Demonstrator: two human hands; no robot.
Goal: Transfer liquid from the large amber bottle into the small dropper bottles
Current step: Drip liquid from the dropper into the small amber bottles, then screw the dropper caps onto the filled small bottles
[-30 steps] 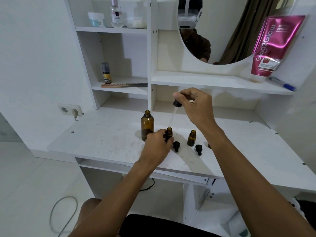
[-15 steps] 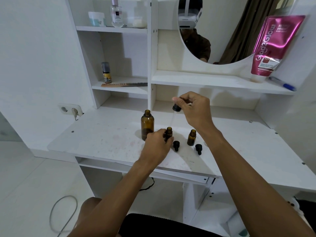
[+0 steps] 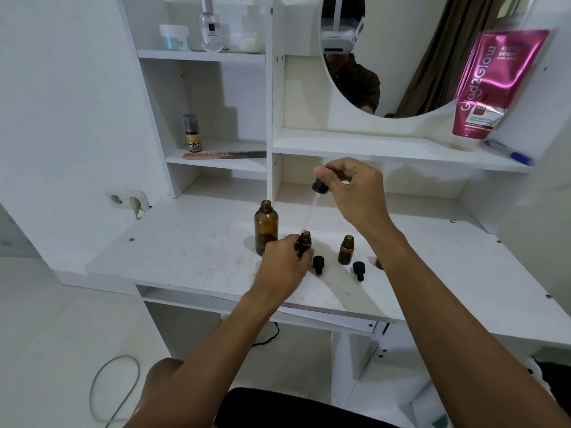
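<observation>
The large amber bottle (image 3: 266,227) stands uncapped on the white desk (image 3: 191,251). My left hand (image 3: 282,267) grips a small amber dropper bottle (image 3: 305,242) just right of it. My right hand (image 3: 355,193) pinches the black bulb of a glass dropper (image 3: 312,208), whose tip points into that small bottle's mouth. A second small amber bottle (image 3: 346,250) stands open further right. Two black dropper caps (image 3: 318,264) (image 3: 359,270) lie on the desk in front of the small bottles.
Shelves behind hold a comb (image 3: 222,154), a small spray bottle (image 3: 192,134), jars, a pink tube (image 3: 491,88) and a blue pen (image 3: 509,152). A round mirror (image 3: 401,57) hangs above. A wall socket (image 3: 126,200) is on the left and a cable (image 3: 102,393) lies on the floor.
My right hand dipped slightly and came back up with the dropper, its tip staying over the small bottle. My left hand has kept its hold.
</observation>
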